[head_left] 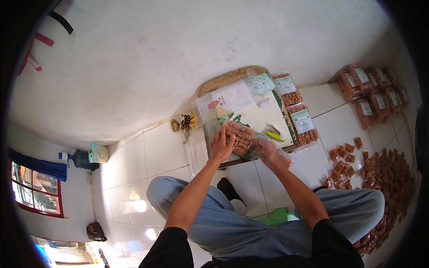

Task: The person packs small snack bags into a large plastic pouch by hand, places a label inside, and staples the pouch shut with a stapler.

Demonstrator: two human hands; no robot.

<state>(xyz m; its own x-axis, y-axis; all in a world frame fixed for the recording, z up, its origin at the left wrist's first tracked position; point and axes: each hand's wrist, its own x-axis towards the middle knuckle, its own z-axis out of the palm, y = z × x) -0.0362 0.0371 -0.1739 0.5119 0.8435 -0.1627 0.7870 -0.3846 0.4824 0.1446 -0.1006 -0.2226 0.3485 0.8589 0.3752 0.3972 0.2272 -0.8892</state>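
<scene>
Over white tabletop [258, 117] | clear plastic bag of brown chunks [240, 137], lengthwise between | left hand [220, 146]: grip spread atop | right hand [271, 155]: cannot tell

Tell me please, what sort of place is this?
Probably a room in a home, used for packing food: stacked, labelled packs, a heap of brown pieces on the tiled floor, and a window with a blue curtain.
</scene>
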